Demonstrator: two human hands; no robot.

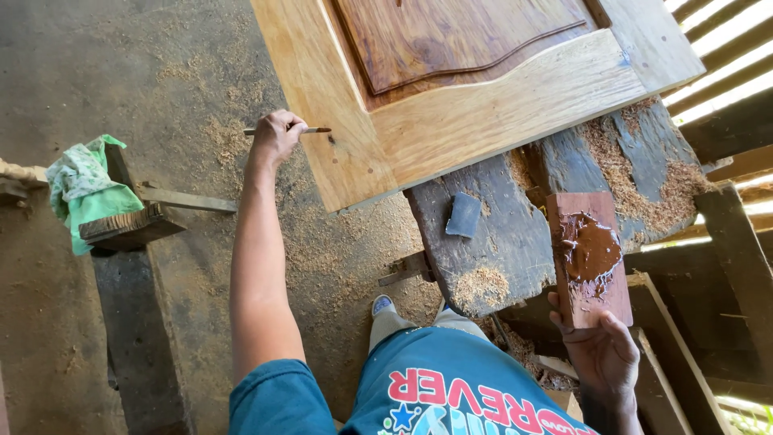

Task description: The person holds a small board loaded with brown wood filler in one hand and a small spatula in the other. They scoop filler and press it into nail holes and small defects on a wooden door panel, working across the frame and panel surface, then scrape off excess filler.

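Our left hand (275,137) is closed in a pinch on a thin stick tool (299,130), tip touching the pale frame of the wooden door panel (451,121) just beside 1 dark spot. Our right hand (604,354) grips from below a small reddish board (588,258) smeared with brown putty (592,251). The door lies across a dark, sawdust-strewn workbench (499,242); a small grey pad (464,214) rests there. A green cloth (84,189) sits well apart, at left.

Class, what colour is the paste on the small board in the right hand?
Glossy reddish-brown paste, seen from the head view.
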